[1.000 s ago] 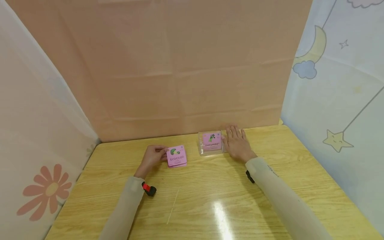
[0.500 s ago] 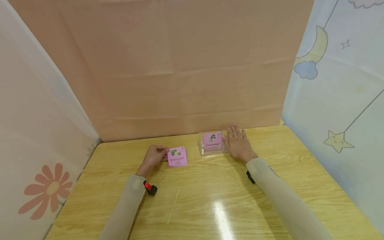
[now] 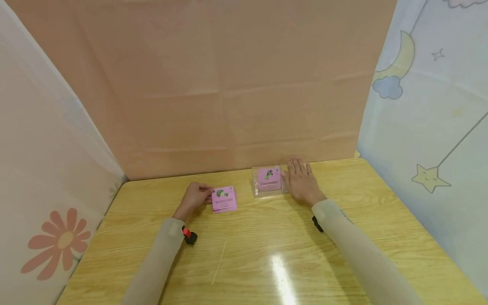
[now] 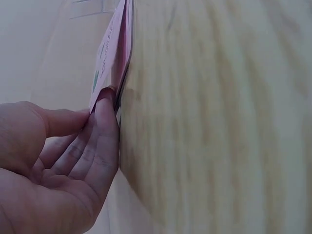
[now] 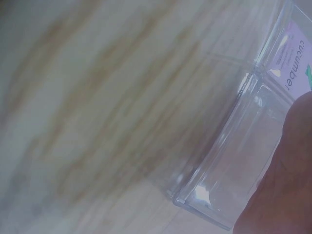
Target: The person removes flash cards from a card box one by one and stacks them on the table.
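Nearest you: wood table [image 3: 251,241], bright glare streak on it, thin pale line left of the glare. Your left sleeve [image 3: 154,260] and right sleeve [image 3: 364,252] come in from the near side; black-and-red unit [image 3: 191,238] at your left wrist, black unit [image 3: 317,224] at your right. Farther up, left of centre: your left hand [image 3: 193,198] pinches the left edge of the broccoli card [image 3: 224,198], thumb above, fingers under; left wrist view shows that edge raised off the cards below. Stack lies on the table, word facing you. Slightly farther and to the right: clear box [image 3: 254,183] on the table, pink cucumber card [image 3: 269,178] inside. Your right hand [image 3: 303,185] grips nothing: fingers straight, pointing far, thumb side at the box's right end. Behind, peach backdrop [image 3: 236,93]; flower-print sheet [image 3: 45,169] left, moon-and-star sheet [image 3: 431,114] right.
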The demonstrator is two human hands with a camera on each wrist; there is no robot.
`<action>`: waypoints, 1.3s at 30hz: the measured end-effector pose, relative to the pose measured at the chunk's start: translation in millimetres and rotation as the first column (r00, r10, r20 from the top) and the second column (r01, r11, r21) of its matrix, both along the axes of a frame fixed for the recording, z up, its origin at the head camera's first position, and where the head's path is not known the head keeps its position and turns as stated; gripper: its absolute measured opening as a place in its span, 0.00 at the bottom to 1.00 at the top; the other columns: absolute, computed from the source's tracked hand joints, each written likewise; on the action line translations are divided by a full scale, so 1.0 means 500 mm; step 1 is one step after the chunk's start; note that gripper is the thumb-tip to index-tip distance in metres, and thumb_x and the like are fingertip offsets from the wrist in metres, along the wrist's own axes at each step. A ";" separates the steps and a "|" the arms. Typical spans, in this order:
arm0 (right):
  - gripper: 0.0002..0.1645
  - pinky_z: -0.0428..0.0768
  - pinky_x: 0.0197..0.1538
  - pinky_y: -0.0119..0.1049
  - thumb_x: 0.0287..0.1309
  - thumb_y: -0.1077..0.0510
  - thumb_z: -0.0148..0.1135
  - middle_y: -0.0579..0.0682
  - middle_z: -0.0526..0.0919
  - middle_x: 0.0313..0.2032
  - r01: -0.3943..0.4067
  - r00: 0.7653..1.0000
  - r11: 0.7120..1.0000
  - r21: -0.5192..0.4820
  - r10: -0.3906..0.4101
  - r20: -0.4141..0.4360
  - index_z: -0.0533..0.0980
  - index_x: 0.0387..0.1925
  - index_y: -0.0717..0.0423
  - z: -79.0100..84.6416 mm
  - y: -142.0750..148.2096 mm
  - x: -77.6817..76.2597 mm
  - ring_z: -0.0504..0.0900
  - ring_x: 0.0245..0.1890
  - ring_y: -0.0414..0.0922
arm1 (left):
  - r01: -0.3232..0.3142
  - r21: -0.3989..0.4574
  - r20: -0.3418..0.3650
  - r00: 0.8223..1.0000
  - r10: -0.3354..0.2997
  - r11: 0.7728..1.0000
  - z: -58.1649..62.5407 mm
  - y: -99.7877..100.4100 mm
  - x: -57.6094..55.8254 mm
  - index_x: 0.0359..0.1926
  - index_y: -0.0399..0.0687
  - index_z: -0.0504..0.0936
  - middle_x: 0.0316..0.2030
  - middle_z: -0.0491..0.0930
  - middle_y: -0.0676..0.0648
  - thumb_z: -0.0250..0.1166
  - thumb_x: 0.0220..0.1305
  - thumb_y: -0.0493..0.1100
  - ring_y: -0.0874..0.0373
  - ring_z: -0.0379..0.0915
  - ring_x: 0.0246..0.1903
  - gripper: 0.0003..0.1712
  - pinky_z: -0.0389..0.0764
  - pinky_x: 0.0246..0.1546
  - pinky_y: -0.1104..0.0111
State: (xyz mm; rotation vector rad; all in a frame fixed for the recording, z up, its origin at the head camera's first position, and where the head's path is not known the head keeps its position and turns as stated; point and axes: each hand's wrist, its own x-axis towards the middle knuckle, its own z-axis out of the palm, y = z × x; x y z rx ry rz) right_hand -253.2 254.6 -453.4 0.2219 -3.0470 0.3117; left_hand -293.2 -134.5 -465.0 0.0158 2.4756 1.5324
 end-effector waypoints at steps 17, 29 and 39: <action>0.43 0.33 0.85 0.65 0.84 0.39 0.22 0.65 0.37 0.85 -0.006 1.000 1.000 -0.007 0.006 -0.005 0.38 0.84 0.64 -0.007 -0.002 -0.003 0.36 0.85 0.64 | 0.121 -0.187 -0.070 0.988 -0.136 0.975 0.015 -0.003 0.002 0.49 0.34 0.89 0.39 0.90 0.39 0.63 0.76 0.39 0.60 0.82 0.28 0.13 0.85 0.30 0.73; 0.43 0.35 0.85 0.66 0.84 0.40 0.24 0.66 0.38 0.84 -0.002 1.000 1.000 -0.002 0.002 -0.023 0.40 0.84 0.65 0.001 0.000 -0.002 0.37 0.85 0.65 | 0.139 -0.178 -0.053 0.987 -0.151 0.974 0.017 -0.002 -0.007 0.48 0.34 0.89 0.39 0.90 0.39 0.64 0.75 0.38 0.60 0.82 0.28 0.12 0.85 0.29 0.74; 0.43 0.33 0.85 0.65 0.84 0.40 0.24 0.66 0.37 0.84 -0.004 1.000 1.000 -0.021 0.004 -0.009 0.40 0.84 0.65 0.001 0.000 0.000 0.36 0.85 0.65 | 0.128 -0.193 -0.061 0.988 -0.142 0.973 0.017 0.001 -0.004 0.49 0.34 0.87 0.35 0.88 0.40 0.63 0.75 0.37 0.59 0.82 0.29 0.11 0.85 0.30 0.73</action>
